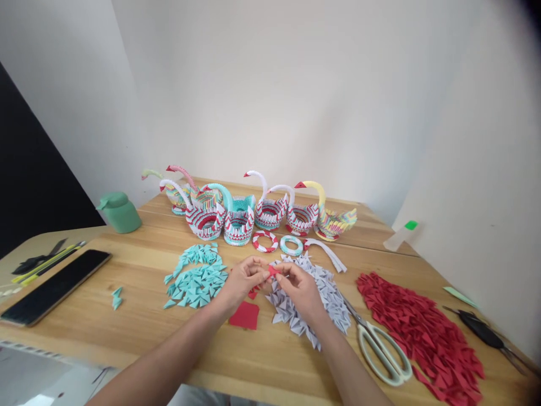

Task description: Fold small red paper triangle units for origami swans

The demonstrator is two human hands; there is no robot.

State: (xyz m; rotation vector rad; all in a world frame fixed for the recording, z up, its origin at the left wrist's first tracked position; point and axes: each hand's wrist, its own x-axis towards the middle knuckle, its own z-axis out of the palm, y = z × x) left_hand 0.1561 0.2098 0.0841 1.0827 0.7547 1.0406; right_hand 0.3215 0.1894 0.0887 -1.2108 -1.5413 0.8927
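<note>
A small piece of folded red paper (274, 270) is pinched between the fingertips of both hands, above the middle of the table. My left hand (247, 277) grips its left side with thumb and forefinger. On its right side, my right hand (298, 282) holds it the same way. Flat red paper (244, 315) lies on the wood just below my left hand, and more red bits (253, 292) show partly hidden under the fingers. Beneath my right hand spreads a pile of pale grey-lilac folded paper triangles (327, 287). Turquoise paper triangles (198, 282) lie left of my left hand.
Several paper swans (207, 220) stand along the back. Before them lie a red-and-white ring (265, 233), a turquoise-and-white ring (291, 238) and a white curved strip (325, 252). Scissors (382, 349) and red triangles (422, 332) are at right; a phone (57, 286) and green container (120, 213) at left.
</note>
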